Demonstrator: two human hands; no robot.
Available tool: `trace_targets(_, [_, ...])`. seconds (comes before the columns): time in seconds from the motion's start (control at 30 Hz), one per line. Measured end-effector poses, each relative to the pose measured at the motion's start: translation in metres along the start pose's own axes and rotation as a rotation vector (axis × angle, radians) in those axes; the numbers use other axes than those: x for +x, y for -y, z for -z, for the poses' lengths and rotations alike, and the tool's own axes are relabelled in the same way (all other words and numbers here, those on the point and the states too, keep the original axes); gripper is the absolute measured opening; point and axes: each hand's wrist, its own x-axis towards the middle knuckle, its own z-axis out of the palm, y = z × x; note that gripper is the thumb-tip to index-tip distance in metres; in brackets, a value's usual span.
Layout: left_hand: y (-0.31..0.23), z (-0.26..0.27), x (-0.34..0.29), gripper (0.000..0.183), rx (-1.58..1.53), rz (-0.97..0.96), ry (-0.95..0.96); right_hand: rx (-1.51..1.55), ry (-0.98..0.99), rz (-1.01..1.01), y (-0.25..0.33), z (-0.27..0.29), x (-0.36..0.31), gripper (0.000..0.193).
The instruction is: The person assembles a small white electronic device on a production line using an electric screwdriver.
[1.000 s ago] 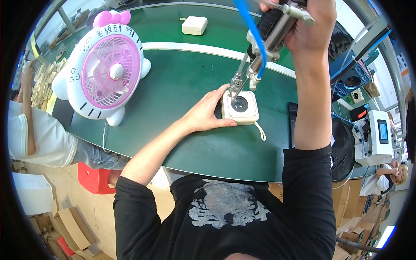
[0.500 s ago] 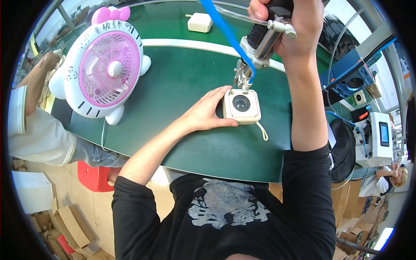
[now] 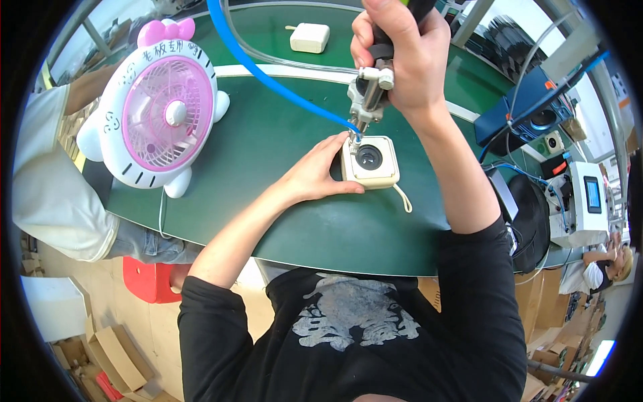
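Observation:
A small cream square housing (image 3: 382, 175) with a round dark centre and a wrist strap (image 3: 404, 199) lies on the green table. My left hand (image 3: 317, 173) grips its left side, thumb along the near edge and fingers at the far left corner. In my right hand (image 3: 416, 63) is an auto-feed screwdriver (image 3: 369, 94), a metal tool with a dark handle, held nearly upright. Its tip is at the far left corner of the housing, close to my left fingertips. Whether the tip touches is too small to tell. A blue hose (image 3: 268, 82) and a clear tube run from the tool to the far left.
A pink and white fan (image 3: 110, 144) stands at the left, beside a person in a white shirt (image 3: 53, 194). Another cream housing (image 3: 310, 38) lies at the far side. At the right are a blue speaker-like box (image 3: 512, 117) and a white machine with a screen (image 3: 579, 201).
My right hand has brought the screwdriver left and nearer, its tip passing from the far right part to the far left corner. The blue hose has swung left. My left hand keeps its grip.

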Motion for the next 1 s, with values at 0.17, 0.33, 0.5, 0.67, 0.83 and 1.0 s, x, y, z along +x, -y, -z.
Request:
trace_targets(0.17, [-0.004, 0.000, 0.000, 0.107, 0.096, 0.001, -0.010, 0.015, -0.021, 0.068, 0.060, 0.000, 0.014, 0.036])
trace_targets(0.33, [-0.002, -0.002, -0.002, 0.114, 0.288, -0.024, 0.015, -0.048, 0.052, 0.172, 0.090, 0.003, 0.012, 0.044])
trace_targets(0.5, [0.000, -0.005, -0.003, 0.113, 0.353, -0.017, 0.020, 0.029, 0.064, 0.018, 0.091, -0.003, -0.003, 0.036])
trace_targets(0.67, [-0.013, -0.003, -0.003, 0.112, 0.342, 0.042, 0.047, 0.049, 0.068, 0.049, 0.082, 0.003, -0.011, 0.035])
trace_targets(0.83, [-0.013, -0.003, -0.007, 0.112, 0.407, 0.058, 0.049, 0.085, 0.062, 0.042, 0.068, 0.002, -0.020, 0.033])
trace_targets(1.0, [-0.002, -0.002, -0.009, 0.100, 0.433, -0.025, 0.084, 0.106, 0.067, -0.094, 0.056, 0.000, -0.033, 0.024])
